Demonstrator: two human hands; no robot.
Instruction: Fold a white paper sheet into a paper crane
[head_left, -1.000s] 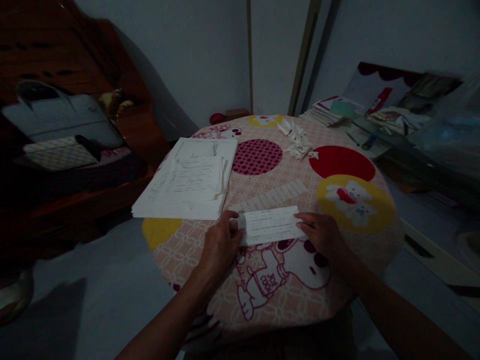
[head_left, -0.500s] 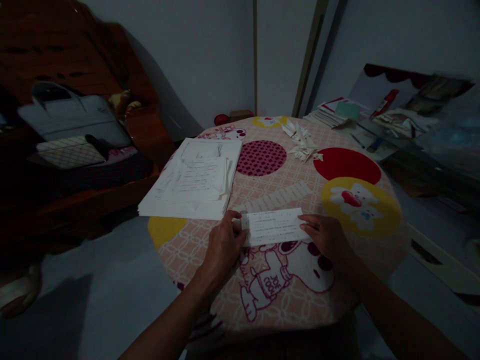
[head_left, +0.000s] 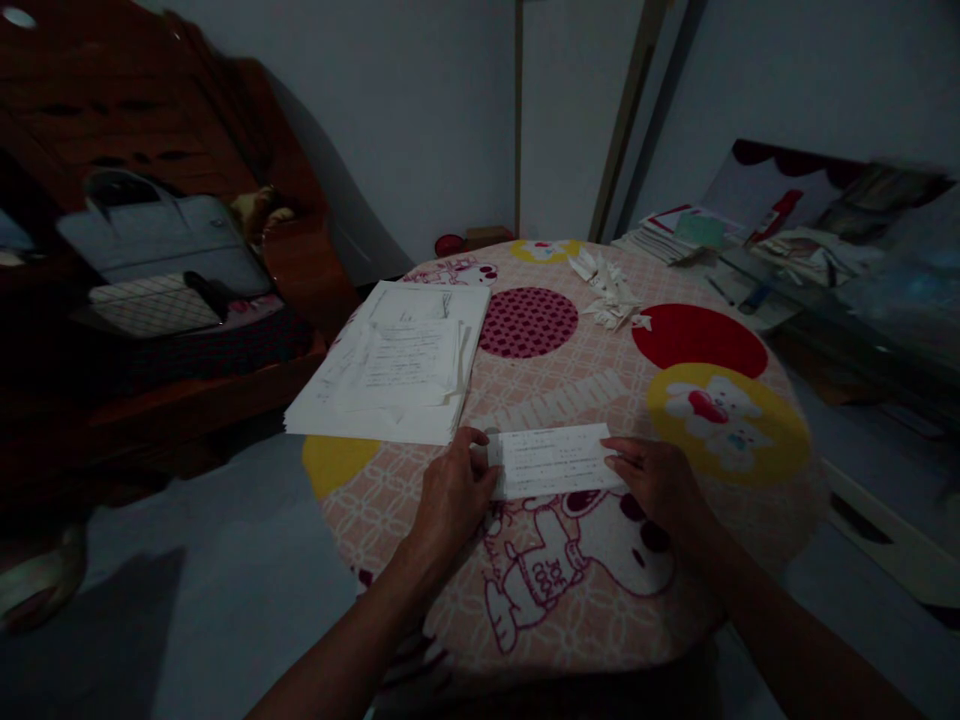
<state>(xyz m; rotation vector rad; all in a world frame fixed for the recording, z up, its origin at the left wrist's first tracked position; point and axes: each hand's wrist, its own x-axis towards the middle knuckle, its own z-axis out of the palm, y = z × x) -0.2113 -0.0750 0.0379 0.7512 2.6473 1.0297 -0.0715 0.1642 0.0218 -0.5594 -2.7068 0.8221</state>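
A folded white printed paper strip (head_left: pixel 555 460) lies on a round table covered with a pink cartoon-print cloth (head_left: pixel 585 400). My left hand (head_left: pixel 454 495) pinches the strip's left end, fingers curled over its edge. My right hand (head_left: pixel 654 478) rests on the right end, fingers pressed flat on the paper. A stack of white printed sheets (head_left: pixel 397 365) lies on the table's left side, just beyond my left hand. Several small folded paper pieces (head_left: pixel 611 290) sit in a heap at the far side of the table.
A grey bag (head_left: pixel 161 240) stands on a dark wooden bench (head_left: pixel 187 390) to the left. Books and papers (head_left: pixel 675 228) are piled on a low surface at the back right. The floor to the lower left is grey.
The view has shifted a little, so the table sits lower and further right in the picture. Both hands stay on the ends of the paper strip with the same grip.
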